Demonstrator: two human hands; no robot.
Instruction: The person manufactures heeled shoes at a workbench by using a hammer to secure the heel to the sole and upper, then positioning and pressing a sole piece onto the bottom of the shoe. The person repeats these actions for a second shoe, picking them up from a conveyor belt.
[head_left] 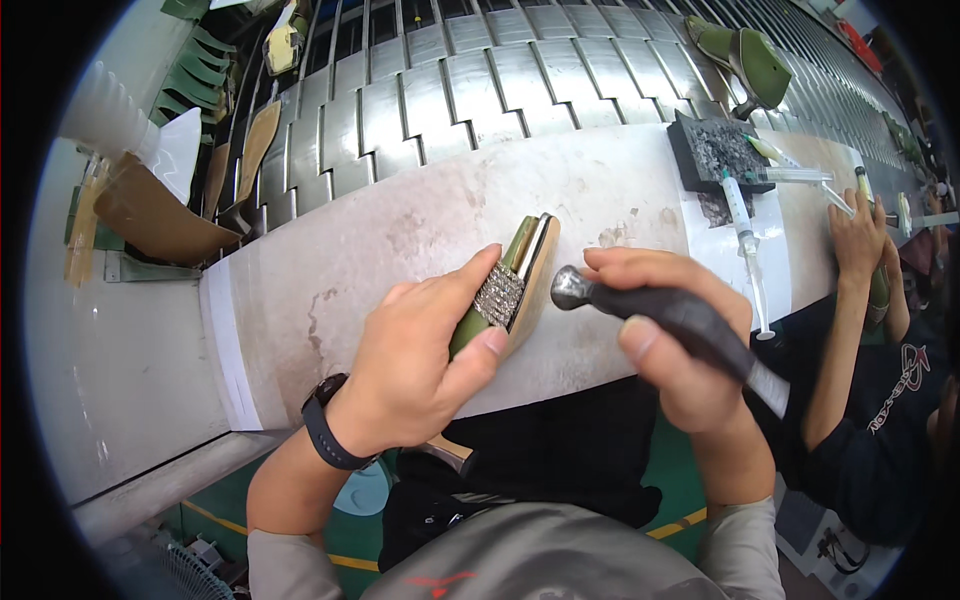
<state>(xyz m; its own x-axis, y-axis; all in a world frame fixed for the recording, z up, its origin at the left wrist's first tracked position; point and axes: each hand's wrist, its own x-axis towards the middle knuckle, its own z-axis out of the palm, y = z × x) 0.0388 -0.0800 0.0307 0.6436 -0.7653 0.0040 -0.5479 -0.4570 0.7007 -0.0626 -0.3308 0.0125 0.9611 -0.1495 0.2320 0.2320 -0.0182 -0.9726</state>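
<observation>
Shoe [514, 283] held over the table, turned on its side: toe points away from the person and slightly right, long axis runs lower left to upper right, sole faces right. Contact with tabletop: cannot tell. Conveyor [450, 95] behind: shiny metal slats, stepped edges. Table [430, 205]: flat, whitish, brown stains. Left hand [405, 350]: thumb on 1 side, fingers on the other, pinching the shoe near mid-length. Right hand [690, 385]: fingers wrapped around 1 hammer-like tool [670, 312], dark thick handle, rounded metal head near the shoe's sole, apart from it. Black block [690, 160] at right: boxy, grainy top. Shoe materials: green upper, tan smooth sole, glossy silvery strip at toe, sparkly, bumpy band [497, 296] across.
</observation>
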